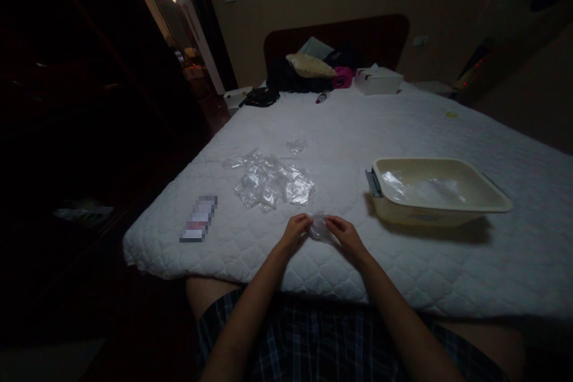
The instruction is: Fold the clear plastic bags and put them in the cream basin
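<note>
Between my two hands is a small clear plastic bag (319,228), held just above the bed near its front edge. My left hand (296,231) pinches the bag's left side, and my right hand (344,233) pinches its right side. Beyond them, a loose heap of crumpled clear plastic bags (268,180) lies on the white quilted mattress cover (250,239). One more crumpled clear bag (296,145) rests apart, behind the heap. To the right stands a cream plastic bin (443,215) with some clear plastic (441,190) inside.
A phone-like flat object (199,219), blurred out, lies at the left of the bed. Toward the headboard (340,27) are a pillow (311,65), dark cloth, a pink roll (342,77) and a white box (378,81). A fan (532,6) stands dimly at right.
</note>
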`<state>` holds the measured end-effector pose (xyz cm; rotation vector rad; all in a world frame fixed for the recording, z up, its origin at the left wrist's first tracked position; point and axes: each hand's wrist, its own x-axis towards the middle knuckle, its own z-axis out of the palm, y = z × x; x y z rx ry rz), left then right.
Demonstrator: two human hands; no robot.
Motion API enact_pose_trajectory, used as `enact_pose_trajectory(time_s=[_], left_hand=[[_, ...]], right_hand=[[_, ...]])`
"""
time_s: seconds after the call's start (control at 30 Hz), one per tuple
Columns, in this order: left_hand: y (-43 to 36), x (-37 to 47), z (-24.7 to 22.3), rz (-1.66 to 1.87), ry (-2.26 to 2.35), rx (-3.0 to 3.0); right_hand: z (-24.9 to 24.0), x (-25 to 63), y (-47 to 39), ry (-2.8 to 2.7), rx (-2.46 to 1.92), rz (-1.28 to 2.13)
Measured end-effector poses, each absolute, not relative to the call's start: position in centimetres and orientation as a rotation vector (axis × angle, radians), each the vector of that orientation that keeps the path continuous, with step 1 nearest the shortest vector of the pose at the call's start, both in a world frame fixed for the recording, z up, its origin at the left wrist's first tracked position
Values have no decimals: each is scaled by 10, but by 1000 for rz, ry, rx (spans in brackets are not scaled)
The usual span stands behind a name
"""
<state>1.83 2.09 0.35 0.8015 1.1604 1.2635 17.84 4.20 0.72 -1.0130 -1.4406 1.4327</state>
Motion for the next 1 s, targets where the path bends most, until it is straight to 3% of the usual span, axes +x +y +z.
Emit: enact_pose_trajectory(time_s=[0.53, 1.0], left_hand=[[20, 22, -2, 1301, 1214, 924], [20, 22, 0, 1319, 1104, 824]], right_hand=[[2, 172, 40, -1456, -1085, 1287], [-6, 172, 38, -1417, -1074, 1394]])
